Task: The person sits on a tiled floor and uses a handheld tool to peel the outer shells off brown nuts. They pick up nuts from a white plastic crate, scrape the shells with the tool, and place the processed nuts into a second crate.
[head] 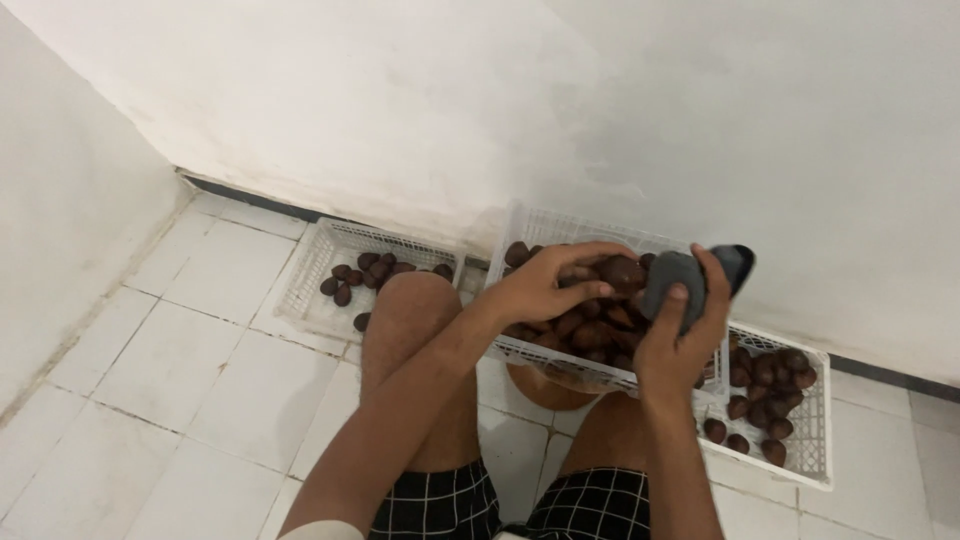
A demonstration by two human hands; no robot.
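**Baskets along the wall**

A white basket sits on the tiled floor against the wall, brown fruits in its far end. Another basket at the right wall edge holds more fruits.

The person wears black shorts crossed by thin white lines that form a large square check; both legs of the shorts show at the bottom edge of the view, ending above the knees. The knees and lower legs are bare. Both forearms are bare, with no watch, band or ring to be seen on the left hand or the right hand. At the bottom edge, by the left arm, a pale, cream-coloured sleeve shows, plain and unmarked.
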